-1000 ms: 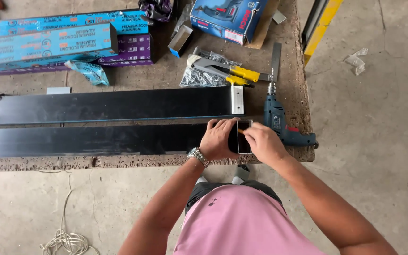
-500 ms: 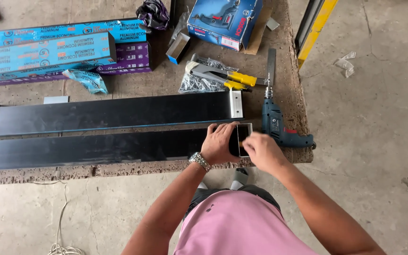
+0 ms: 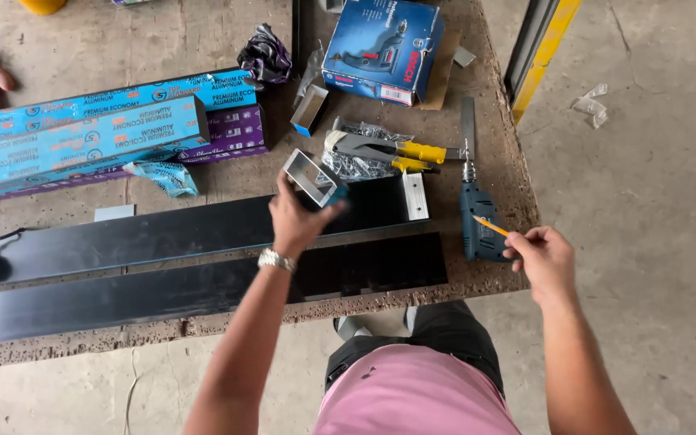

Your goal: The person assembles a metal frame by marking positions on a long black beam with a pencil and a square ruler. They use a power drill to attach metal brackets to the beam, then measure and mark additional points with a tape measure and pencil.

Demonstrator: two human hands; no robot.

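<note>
Lifted off black profile: tube offcut [image 3: 313, 178] | left hand [image 3: 296, 221] | open end up-left

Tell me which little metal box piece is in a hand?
The short rectangular tube the left hand lifts over the black bars. The other tube lies untouched by the purple box.

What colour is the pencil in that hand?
The pencil in the right hand is orange-yellow, seen in the head view.
</note>
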